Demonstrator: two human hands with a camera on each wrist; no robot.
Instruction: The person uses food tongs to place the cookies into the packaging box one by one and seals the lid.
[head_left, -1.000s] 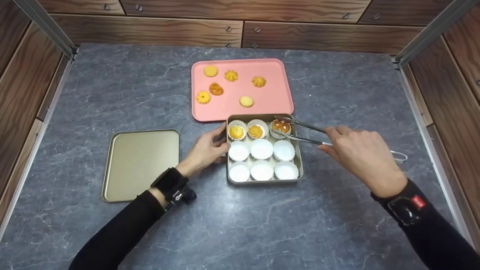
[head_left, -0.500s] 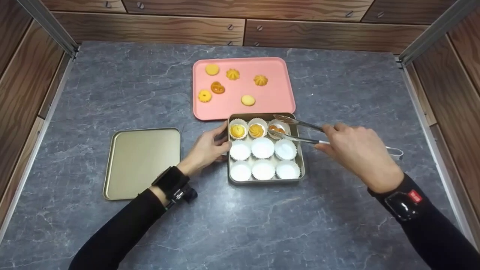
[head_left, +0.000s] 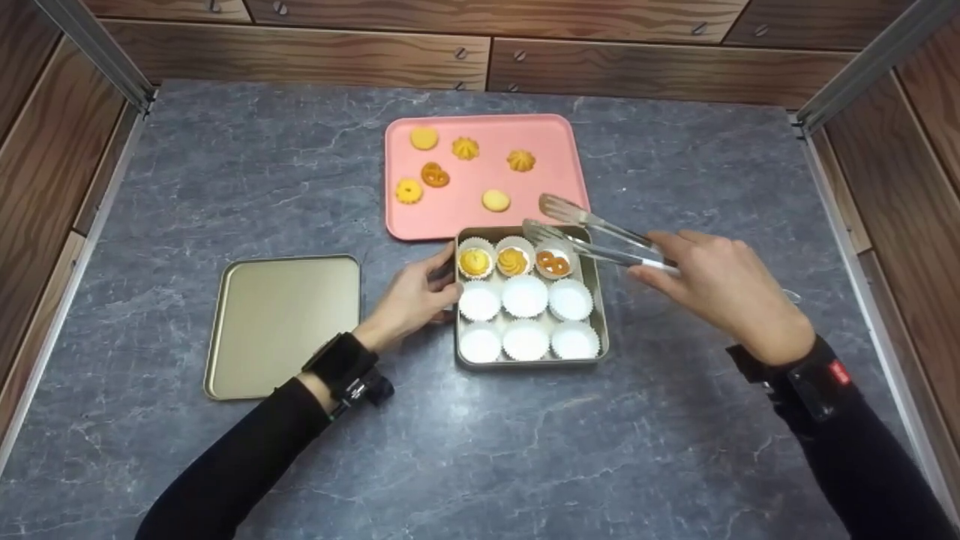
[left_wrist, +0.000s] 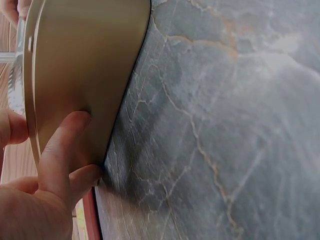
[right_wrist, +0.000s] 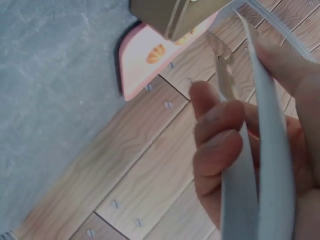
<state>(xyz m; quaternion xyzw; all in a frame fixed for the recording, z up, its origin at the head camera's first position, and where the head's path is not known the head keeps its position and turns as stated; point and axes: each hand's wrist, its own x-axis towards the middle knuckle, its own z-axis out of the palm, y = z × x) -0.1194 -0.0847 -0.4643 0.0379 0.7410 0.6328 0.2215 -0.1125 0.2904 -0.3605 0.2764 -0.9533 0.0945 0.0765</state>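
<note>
My right hand (head_left: 724,292) grips metal tongs (head_left: 615,244). The tongs' arms are spread, with nothing between the tips; one tip is over the tray's lower right corner, the other over the tin's back edge. Fingertips of my left hand (head_left: 409,304) press the left outer wall of the square cookie tin (head_left: 602,330); in the left wrist view they touch its side (left_wrist: 95,55). White paper cups fill the tin. A piped cookie (head_left: 475,262), a swirl cookie (head_left: 512,261) and a pretzel cookie (head_left: 553,263) sit in its back row; the other cups hold nothing.
Behind the tin lies a pink tray (head_left: 555,135) with several cookies, among them a pretzel (head_left: 435,175), a round cookie (head_left: 496,200) and a star-shaped cookie (head_left: 521,160). The tin's lid (head_left: 285,330) rests at the left. Wood-patterned panels (head_left: 300,52) border the table.
The tongs have risen away from the pretzel cookie, back toward the tray, leaving the cookie in its cup at the tin's back right. My left hand stays at the tin's side.
</note>
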